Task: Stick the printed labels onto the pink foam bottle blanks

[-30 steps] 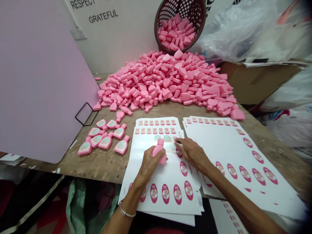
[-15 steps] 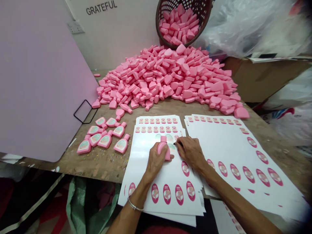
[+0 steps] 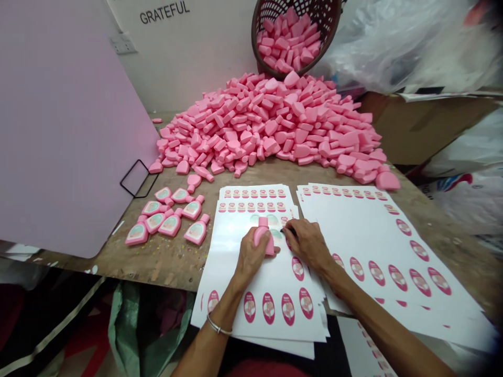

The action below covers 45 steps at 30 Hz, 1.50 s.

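Note:
My left hand (image 3: 251, 256) is closed around a small pink bottle (image 3: 263, 238), held just above a white sticker sheet (image 3: 236, 256). My right hand (image 3: 308, 243) rests on the same sheet beside it, fingertips pinched at an oval sticker near the bottle; what they hold is too small to name. Pink oval stickers (image 3: 269, 308) line the near edge of the sheet. A second stack of sticker sheets (image 3: 353, 225) lies to the right.
A large pile of pink bottles (image 3: 271, 125) spills from a tipped brown basket (image 3: 310, 15) at the back. Several labelled bottles (image 3: 168, 217) lie at the left. A pink board (image 3: 63, 120) stands at the left. Cardboard box and plastic bags sit at the right.
The view shifted slightly. My left hand brought the bottle a little further right, close to my right hand, which stayed on the sheet.

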Available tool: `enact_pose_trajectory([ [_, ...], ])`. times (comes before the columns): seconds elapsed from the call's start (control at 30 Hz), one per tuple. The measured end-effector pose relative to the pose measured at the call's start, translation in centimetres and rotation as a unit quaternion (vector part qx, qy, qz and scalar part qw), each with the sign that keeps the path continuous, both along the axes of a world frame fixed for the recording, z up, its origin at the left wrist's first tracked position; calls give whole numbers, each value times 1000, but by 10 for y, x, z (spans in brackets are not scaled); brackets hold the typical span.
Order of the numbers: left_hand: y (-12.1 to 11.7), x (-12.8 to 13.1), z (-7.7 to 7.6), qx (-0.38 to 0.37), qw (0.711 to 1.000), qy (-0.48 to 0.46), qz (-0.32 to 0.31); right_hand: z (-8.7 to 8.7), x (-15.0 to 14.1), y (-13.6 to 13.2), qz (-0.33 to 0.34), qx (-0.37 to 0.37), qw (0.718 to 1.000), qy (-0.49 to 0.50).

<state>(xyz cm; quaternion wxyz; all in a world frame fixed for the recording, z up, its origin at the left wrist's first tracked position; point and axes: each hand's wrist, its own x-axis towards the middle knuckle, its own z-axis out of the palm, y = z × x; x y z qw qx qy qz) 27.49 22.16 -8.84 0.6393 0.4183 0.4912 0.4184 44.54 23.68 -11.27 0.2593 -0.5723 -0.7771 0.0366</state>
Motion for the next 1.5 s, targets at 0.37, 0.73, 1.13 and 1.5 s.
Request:
enact_pose_trajectory([
  [0.37,0,0,3,-1,1000,5,1,-3,-1,-2,4,52,999,6],
  [0.73,0,-5,-6,-6,995,-99,31,29,1,-12,-68,-14,954,292],
  [1.13,-21,-13,34,-104,963,-247,35,65,-25,-32,-5,-161,925,344],
  [1.5,-23,-14,34,-94,959,-268,15,66,-31,-37,19,-170,926,335],
])
